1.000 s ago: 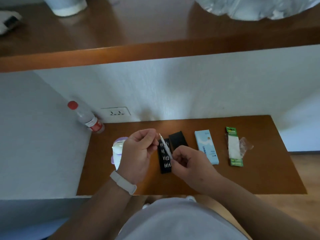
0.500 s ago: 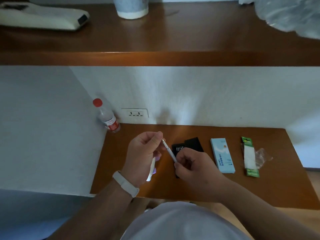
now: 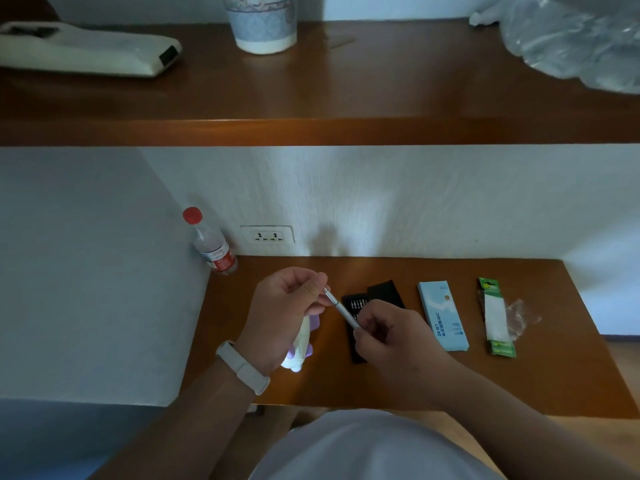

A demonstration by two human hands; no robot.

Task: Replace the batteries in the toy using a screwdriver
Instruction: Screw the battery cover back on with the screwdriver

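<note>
Two wooden levels fill our view. Upper shelf (image 3: pixel 346 98): crumpled clear plastic bag (image 3: pixel 571 39) at right, flat white device (image 3: pixel 86 50) at left, patterned blue-and-white cup (image 3: pixel 265 26) between them. Below it, the counter (image 3: pixel 450 382), set against a white wall.

Both forearms reach in over the counter's near edge. Left grip (image 3: pixel 284 313): fingers curled, thumb and forefinger pinching the upper tip of the screwdriver (image 3: pixel 341 310); white wristband (image 3: pixel 242 367) on that wrist. Right grip (image 3: pixel 391 341): fingers curled round the lower end of the same tool, which slants up to the left between the two hands, above the counter.

Light blue box (image 3: pixel 443 315) lies flat to the right of the hands. Its side print starts "24"; we cannot read the rest. Black bit case (image 3: pixel 360 304) is open, bits in rows, partly behind the right grip, with its lid (image 3: pixel 386 292) touching it at the back. Green battery pack (image 3: pixel 497 317) lies farthest right, loose clear plastic at its side, writing unreadable. Bottle (image 3: pixel 209 244), red cap, red-and-white label too small to read, stands in the back left corner. Toy (image 3: pixel 301 348), white and purple, sits under the left grip; we cannot tell whether the fingers touch it. Wall socket (image 3: pixel 266 234) is just above the counter's back edge.
</note>
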